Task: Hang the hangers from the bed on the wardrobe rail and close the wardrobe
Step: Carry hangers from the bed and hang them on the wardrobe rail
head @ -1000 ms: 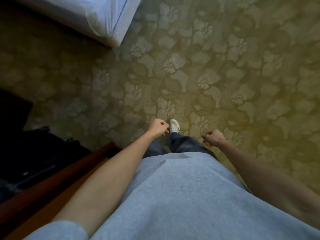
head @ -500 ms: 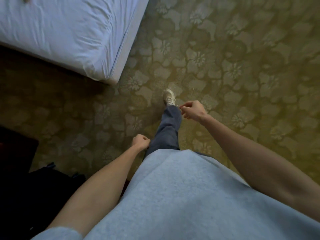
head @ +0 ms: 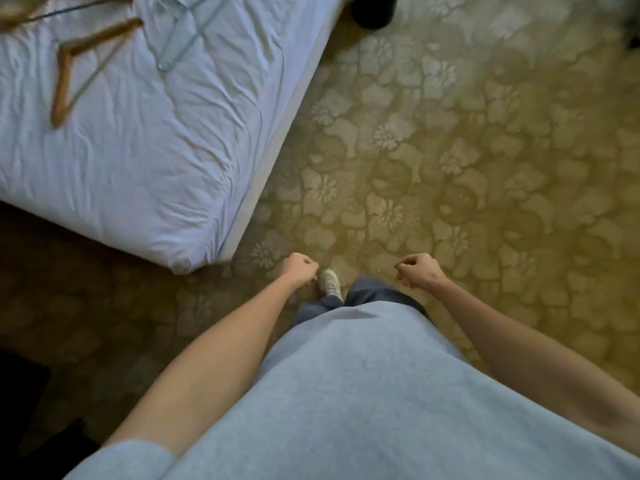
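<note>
Several hangers lie on the white bed (head: 145, 174) at the upper left. A wooden hanger (head: 64, 76) is nearest, a pale grey hanger (head: 178, 39) lies to its right, and part of another wooden hanger (head: 14, 10) shows at the top left corner. My left hand (head: 299, 270) and my right hand (head: 417, 271) hang in front of my body above the carpet, fingers loosely curled, holding nothing. Both are well short of the hangers, just past the bed's near corner. The wardrobe is out of view.
Patterned yellow-green carpet (head: 450, 150) stretches ahead and to the right. A dark object (head: 374, 8) stands on the floor by the bed's far side. Dark furniture (head: 20, 393) fills the lower left corner. My white shoe (head: 330, 282) steps forward.
I have walked toward the bed: it has grown in view and the hangers on it now show. My arms swung with the stride, both hands still empty.
</note>
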A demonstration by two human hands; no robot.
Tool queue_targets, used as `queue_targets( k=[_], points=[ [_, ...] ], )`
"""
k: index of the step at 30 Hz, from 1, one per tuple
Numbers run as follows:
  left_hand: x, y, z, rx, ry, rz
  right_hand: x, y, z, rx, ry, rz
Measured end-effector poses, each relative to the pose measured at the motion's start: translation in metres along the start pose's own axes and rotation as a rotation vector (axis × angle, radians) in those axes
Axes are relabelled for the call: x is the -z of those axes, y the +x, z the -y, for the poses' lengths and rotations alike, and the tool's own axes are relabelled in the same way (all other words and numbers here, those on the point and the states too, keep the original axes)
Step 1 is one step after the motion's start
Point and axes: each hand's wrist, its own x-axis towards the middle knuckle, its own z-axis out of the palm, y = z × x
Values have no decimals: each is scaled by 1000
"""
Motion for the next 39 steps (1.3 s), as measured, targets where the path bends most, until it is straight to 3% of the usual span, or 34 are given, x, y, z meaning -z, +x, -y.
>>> queue_targets(
  k=[7, 12, 19, 31, 39],
  points=[
    [75, 97, -174, -164, -6, 50, 80, 83, 41, -155, 80, -17],
    [144, 165, -265, -166, -1, -18, 139, 175, 105, -185, 136, -15],
    [251, 224, -307, 29, -73, -130, 228, 261, 280, -18, 65, 37],
    [347, 322, -329, 284, -229, -169, 285, 386, 582, 378, -122, 185],
    [419, 409, -436, 348, -468, -160, 352, 476, 706, 378, -365, 229]
  ],
)
